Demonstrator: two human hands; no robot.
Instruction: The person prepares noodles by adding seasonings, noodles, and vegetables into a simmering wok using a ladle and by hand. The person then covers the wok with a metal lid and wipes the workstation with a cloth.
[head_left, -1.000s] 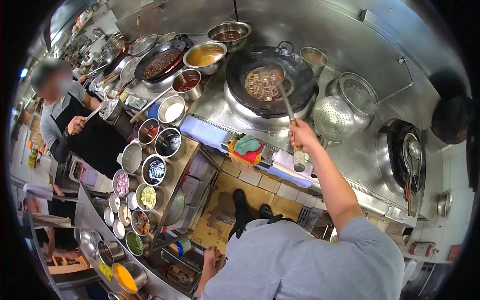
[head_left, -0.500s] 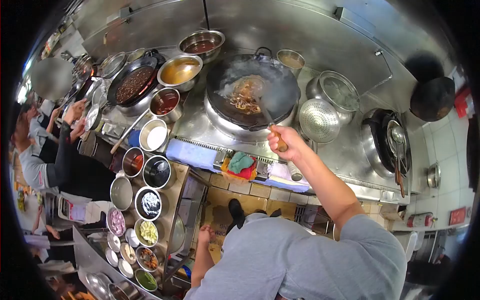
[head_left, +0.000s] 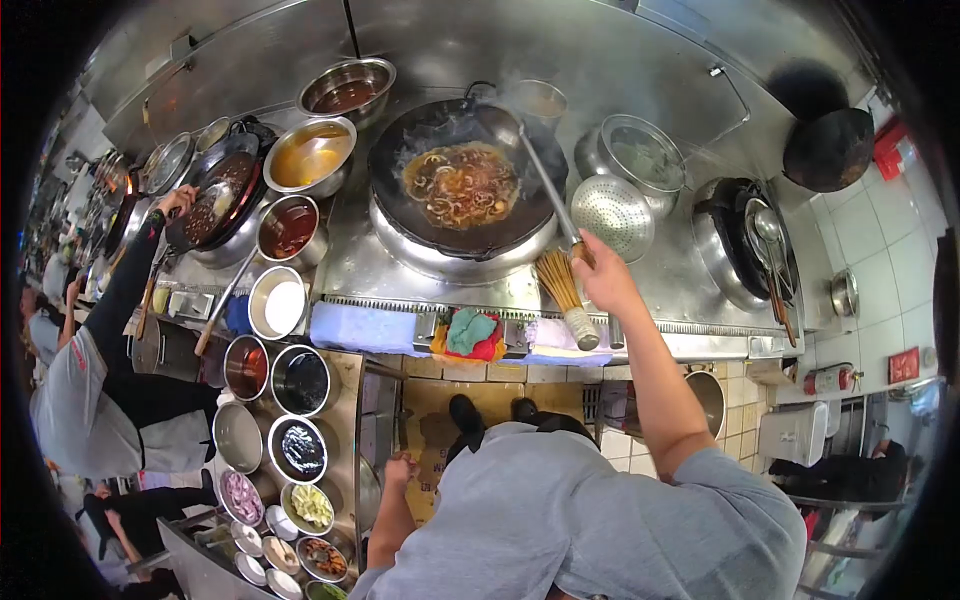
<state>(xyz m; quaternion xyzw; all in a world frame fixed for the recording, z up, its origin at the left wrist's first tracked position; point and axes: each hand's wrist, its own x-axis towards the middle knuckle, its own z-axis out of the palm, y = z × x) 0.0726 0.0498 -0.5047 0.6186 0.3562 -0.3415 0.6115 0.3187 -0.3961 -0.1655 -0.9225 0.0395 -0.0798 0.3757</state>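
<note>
My right hand [head_left: 603, 272] is closed round the wooden grip of a ladle [head_left: 546, 178]. Its bowl tilts above the far right part of the black wok [head_left: 392, 208]. Inside the wok, sliced food in bubbling brown sauce [head_left: 460, 185] gives off steam; the slices' kind is unclear. Just below my right hand lies a bamboo wok brush [head_left: 560, 285], and a perforated strainer [head_left: 612, 218] rests beside it. My left hand [head_left: 402, 470] hangs low by my side near the ingredient cart, its fingers curled with nothing visible in them.
Left of the wok stand bowls of yellow liquid [head_left: 318, 158] and red sauce [head_left: 289, 228]. Several seasoning pots, including dark sauce [head_left: 301, 380], line the cart. Folded cloths [head_left: 365, 325] lie along the stove's front edge. A co-worker [head_left: 90, 390] reaches over another wok at left.
The ladle has lifted from the food towards the wok's far right side, my right hand shifting right. Liquid now spreads in the wok. The view has moved; the co-worker's arm now reaches over their wok.
</note>
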